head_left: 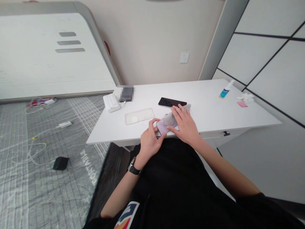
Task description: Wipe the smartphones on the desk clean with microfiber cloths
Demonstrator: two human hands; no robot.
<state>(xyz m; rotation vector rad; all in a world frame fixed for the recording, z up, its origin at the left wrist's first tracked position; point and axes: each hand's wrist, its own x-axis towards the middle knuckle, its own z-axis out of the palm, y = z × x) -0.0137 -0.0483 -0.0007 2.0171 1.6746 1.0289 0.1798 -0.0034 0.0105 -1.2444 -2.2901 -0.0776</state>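
Black block [60,163]: one, boxy, on grey checked fabric [45,197], well left of the lilac phone [162,128].
White pack [111,102]: one, ridged, rounded corners, on the smooth white bench [202,111], left of and beyond the lilac phone.
Clear case [139,116]: one, see-through, hollow, just left of the lilac phone.
Left hand [151,140]: curled around the lilac phone's left end, thumb on the near side.
Lilac phone: one, flat slab, at the bench's near edge, between the two hands.
Grey cloth [169,119]: one, soft, folded, lying over the lilac phone.
Black phone [170,102]: one, glossy, just beyond the lilac phone.
Right hand [186,127]: loosely spread over the cloth; cannot tell whether it pinches it.
Bottle [224,92]: one, white-topped, blue-green label, well right of the lilac phone.
Pink slip [242,104]: one, flat, farther right of the lilac phone, beside crumpled white tissue [247,97].
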